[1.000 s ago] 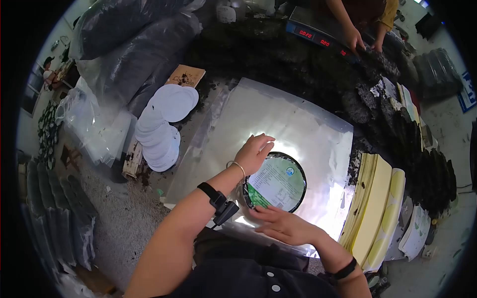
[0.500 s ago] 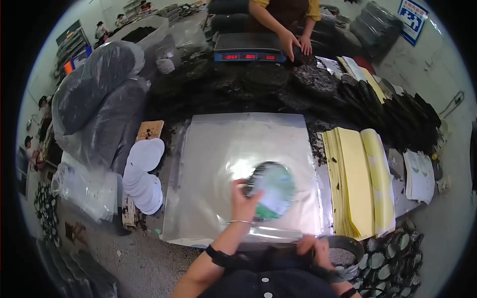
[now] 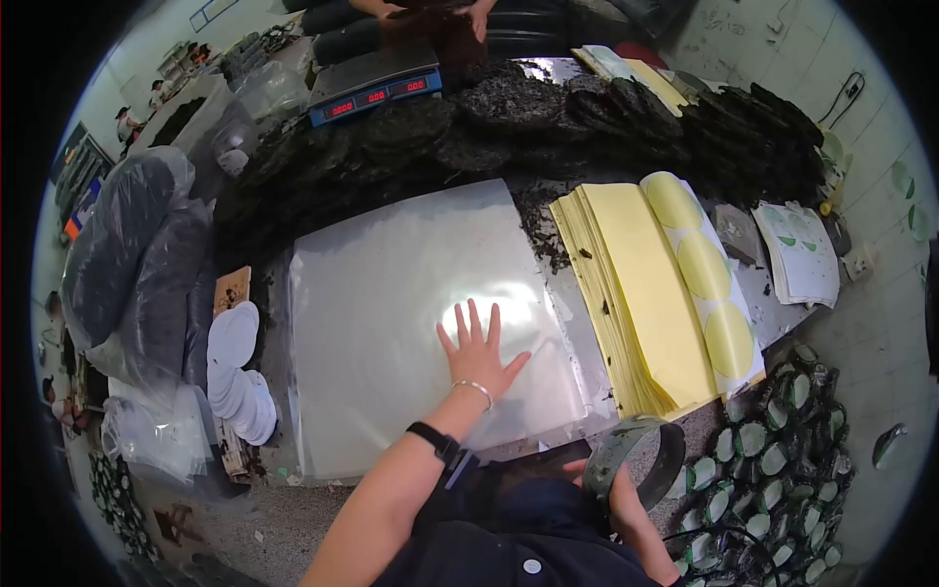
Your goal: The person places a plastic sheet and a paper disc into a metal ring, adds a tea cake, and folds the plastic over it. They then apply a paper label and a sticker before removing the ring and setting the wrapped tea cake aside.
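My left hand (image 3: pixel 477 357) lies palm down with spread fingers on a stack of clear plastic sheets (image 3: pixel 391 293) in front of me. At the table's near edge, my right hand (image 3: pixel 626 499) is wrapped around a wide, thin-walled grey ring (image 3: pixel 610 456). Part of that hand is hidden behind the ring's wall. Right of the sheets lie a stack of yellow paper (image 3: pixel 646 293) and a strip of round yellow labels (image 3: pixel 706 262).
Dark seaweed-like discs (image 3: pixel 509 108) are heaped behind the sheets, beside a digital scale (image 3: pixel 377 93). White paper discs (image 3: pixel 230 382) and filled plastic bags (image 3: pixel 127 245) stand left. Many wrapped green-labelled discs (image 3: pixel 753 440) lie low right. Another person's hand (image 3: pixel 479 18) shows at the back.
The green-labelled disc under my left hand is gone from the sheets, and that hand now lies flat. My right hand holds the ring higher. The view has turned right.
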A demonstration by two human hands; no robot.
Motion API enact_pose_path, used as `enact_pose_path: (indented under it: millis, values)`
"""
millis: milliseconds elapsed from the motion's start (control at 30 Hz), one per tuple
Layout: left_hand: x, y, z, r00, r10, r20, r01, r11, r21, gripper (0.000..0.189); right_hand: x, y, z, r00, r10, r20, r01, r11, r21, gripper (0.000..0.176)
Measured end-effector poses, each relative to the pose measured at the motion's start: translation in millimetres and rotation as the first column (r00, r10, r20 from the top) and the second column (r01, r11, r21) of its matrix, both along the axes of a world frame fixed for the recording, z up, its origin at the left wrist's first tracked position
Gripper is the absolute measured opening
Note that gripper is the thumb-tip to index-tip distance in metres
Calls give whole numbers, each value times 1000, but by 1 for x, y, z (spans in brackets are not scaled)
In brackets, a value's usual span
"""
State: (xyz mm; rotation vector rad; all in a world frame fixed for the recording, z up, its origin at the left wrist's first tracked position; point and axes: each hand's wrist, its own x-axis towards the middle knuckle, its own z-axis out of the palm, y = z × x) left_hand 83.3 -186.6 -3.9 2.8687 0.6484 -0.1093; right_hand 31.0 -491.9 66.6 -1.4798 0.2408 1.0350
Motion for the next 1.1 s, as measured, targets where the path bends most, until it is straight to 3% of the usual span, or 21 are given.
enact_pose_path:
  millis: [67,167,267,300,333,367,433,467,533,567,633,700,767,800,833,867,900,933,967,1033,1100]
  values:
    - [25,-5,2,1000,-22,-11,23,1000,3,102,3,7,9,994,107,29,-107,994,2,93]
    - [28,-18,-10,992,-30,121,29,999,15,99,7,2,13,993,113,31,-114,993,24,94]
    - [25,-36,25,971,104,214,-79,989,-123,83,17,-6,29,999,35,-32,-34,999,35,98]
    - [25,-48,38,997,-76,3,73,953,-293,68,18,-5,33,998,28,-51,-26,999,31,98]
    - [20,-57,41,943,-283,-173,168,858,-486,54,23,-3,38,998,7,-60,0,994,111,101]
    - [16,-56,33,940,-286,-185,161,853,-497,54,29,-1,43,998,-11,-64,23,982,188,105]
    - [16,-38,14,974,-226,-20,163,761,-628,35,38,5,49,999,-37,0,37,988,149,112]
    - [9,-31,9,973,-230,-24,163,756,-634,35,44,2,54,1000,-18,23,13,980,198,114]
    - [-6,-16,4,975,-117,187,220,560,-799,20,57,2,60,996,-8,85,-16,961,275,119]
    - [-12,-15,2,976,-119,181,217,559,-800,20,64,9,65,997,-10,79,-12,961,275,119]
    - [-22,-13,3,936,332,117,24,270,-963,16,77,24,75,992,-128,18,120,964,237,122]
    - [-25,-1,3,942,306,139,38,313,-949,19,85,29,88,983,-183,32,169,953,253,112]
    - [-21,-5,12,946,285,155,49,346,-937,23,95,32,111,965,3,262,-26,996,84,89]
    - [-12,-21,24,911,144,387,231,600,-766,20,99,38,114,973,-91,210,55,983,174,58]
    - [-5,-33,30,828,-52,558,384,778,-497,17,105,46,117,975,-85,207,51,985,163,58]
    - [-2,-38,25,831,-43,554,378,775,-507,17,112,56,119,958,-80,277,43,990,138,50]
    - [-2,-43,18,880,-154,450,378,801,-465,14,116,65,121,937,-73,343,37,993,111,43]
    - [-2,-44,11,908,-255,332,385,821,-422,12,121,75,123,929,-125,349,86,989,124,34]
    - [0,-35,4,909,-248,336,382,818,-429,12,129,82,124,929,-117,351,82,990,114,34]
    - [-5,-13,-9,938,-165,304,342,573,-745,16,141,97,128,880,-91,467,76,996,52,31]
    - [-10,-3,-7,935,-140,326,349,528,-774,19,157,129,130,856,-91,509,99,995,13,28]
